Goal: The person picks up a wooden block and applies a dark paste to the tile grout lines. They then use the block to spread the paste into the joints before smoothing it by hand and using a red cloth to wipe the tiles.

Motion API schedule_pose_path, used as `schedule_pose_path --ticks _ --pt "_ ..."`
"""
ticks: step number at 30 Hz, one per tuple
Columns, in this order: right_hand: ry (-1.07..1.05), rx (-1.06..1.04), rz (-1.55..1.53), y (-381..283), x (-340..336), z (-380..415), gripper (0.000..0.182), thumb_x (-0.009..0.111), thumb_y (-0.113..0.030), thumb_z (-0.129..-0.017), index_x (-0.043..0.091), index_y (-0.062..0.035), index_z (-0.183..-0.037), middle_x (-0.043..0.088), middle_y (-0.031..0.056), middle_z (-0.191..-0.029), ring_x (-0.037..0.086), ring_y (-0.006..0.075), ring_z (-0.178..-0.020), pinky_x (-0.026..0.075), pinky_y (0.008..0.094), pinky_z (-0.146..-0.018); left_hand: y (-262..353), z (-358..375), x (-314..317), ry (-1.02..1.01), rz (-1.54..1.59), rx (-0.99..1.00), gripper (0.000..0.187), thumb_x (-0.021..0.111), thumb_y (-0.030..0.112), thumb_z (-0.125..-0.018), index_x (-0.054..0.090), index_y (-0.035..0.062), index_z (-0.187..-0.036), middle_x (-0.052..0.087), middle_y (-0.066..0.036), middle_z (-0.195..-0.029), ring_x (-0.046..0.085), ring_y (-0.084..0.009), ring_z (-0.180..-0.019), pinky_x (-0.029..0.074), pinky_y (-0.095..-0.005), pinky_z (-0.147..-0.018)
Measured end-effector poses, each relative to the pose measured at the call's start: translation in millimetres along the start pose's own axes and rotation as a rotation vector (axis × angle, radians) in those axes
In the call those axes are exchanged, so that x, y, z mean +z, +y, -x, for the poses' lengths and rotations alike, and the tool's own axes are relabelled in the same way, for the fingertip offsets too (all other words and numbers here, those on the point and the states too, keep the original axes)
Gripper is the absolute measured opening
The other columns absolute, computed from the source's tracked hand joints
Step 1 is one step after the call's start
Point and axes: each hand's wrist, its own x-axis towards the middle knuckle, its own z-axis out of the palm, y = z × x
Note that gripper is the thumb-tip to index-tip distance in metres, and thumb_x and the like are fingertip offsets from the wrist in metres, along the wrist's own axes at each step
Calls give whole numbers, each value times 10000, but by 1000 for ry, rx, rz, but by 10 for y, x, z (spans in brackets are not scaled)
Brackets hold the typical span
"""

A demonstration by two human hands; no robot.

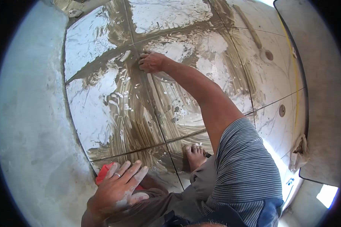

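Note:
My right hand (151, 62) reaches far out to the floor, its fingers curled down at the crossing of two tile joints. Whatever is under those fingers, if anything, is hidden. Around it, white marble-look tiles (91, 109) carry wet grey-brown grout (142, 98), smeared in streaks along the dark joints. A small whitish piece or smear (125, 56) lies just left of the hand. My left hand (119, 187) is spread over my bent leg, its fingers stretched out and dusted with pale residue, a ring on one. Red cloth (104, 172) shows behind these fingers.
My bare foot (196, 156) rests on the smeared tiles. A long stick-like piece (248, 24) lies at upper right, near a round brown spot (269, 55) and a round drain-like disc (282, 110). Grey walls flank both sides. A crumpled bag (299, 153) is at right.

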Motion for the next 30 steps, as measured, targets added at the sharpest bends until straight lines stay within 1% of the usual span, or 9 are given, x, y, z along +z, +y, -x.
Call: schedule_pose_path --ticks 5,7,10,14,16,18,21,24,30 --pt "-79 -60 26 33 -132 -85 176 590 -316 -768 615 -200 -897 576 -33 -998 474 197 -1119 365 447 -967 -38 -122 -54 -27 31 -36 765 566 554 -814 354 101 -1394 359 -155 -1430 353 -386 -1296 237 -523 -1070" --pt "-254 -68 129 12 -183 -136 238 576 -335 -796 608 -239 -1012 561 -42 -1097 461 205 -1146 341 470 -991 -60 -171 -75 -31 51 -55 766 569 549 -814 352 99 -1394 356 -154 -1432 352 -384 -1297 238 -520 -1070" --pt "-243 -49 179 -5 -121 -131 288 552 -343 -821 583 -262 -1096 531 -53 -1188 438 215 -1193 335 488 -1000 -53 -169 -96 -13 35 -67 757 586 532 -808 366 93 -1385 354 -148 -1434 356 -380 -1295 248 -512 -1067" --pt "-185 7 120 31 230 -70 284 537 -352 -826 597 -261 -1088 556 -42 -1157 431 217 -1219 345 490 -990 33 -62 -88 56 20 -23 731 595 512 -803 404 77 -1359 405 -165 -1393 400 -391 -1258 281 -524 -1041" --pt "-246 175 -73 28 393 -58 258 532 -339 -825 626 -239 -1043 580 -28 -1119 450 220 -1203 349 489 -985 100 -39 -31 92 3 52 711 586 513 -808 422 81 -1349 452 -168 -1358 444 -397 -1222 299 -536 -1023" --pt "-104 98 -95 -77 520 -6 207 526 -293 -835 594 -198 -1007 576 -3 -1095 464 224 -1177 328 527 -1013 137 -14 25 84 -35 82 735 606 530 -775 460 53 -1314 469 -183 -1336 476 -405 -1183 315 -543 -1005" --pt "-37 51 49 -584 -77 253 201 529 -285 -814 653 -178 -931 607 -10 -1077 487 233 -1143 365 493 -966 174 -50 -5 11 -108 117 770 614 548 -758 457 38 -1313 455 -197 -1344 460 -410 -1194 310 -558 -1004" --pt "109 55 -26 -834 -51 626 192 538 -291 -802 640 -154 -890 606 -3 -1059 489 239 -1138 367 501 -956 101 -43 10 -10 -107 155 879 624 570 -740 376 -30 -1333 400 -242 -1372 382 -434 -1255 256 -568 -1033" --pt "-95 3 -186 -1299 -183 1048 204 532 -294 -800 619 -135 -894 583 -3 -1094 491 237 -1131 363 509 -953 105 -4 54 -71 -113 127 899 583 600 -757 350 -33 -1351 400 -259 -1363 363 -436 -1269 237 -570 -1043"
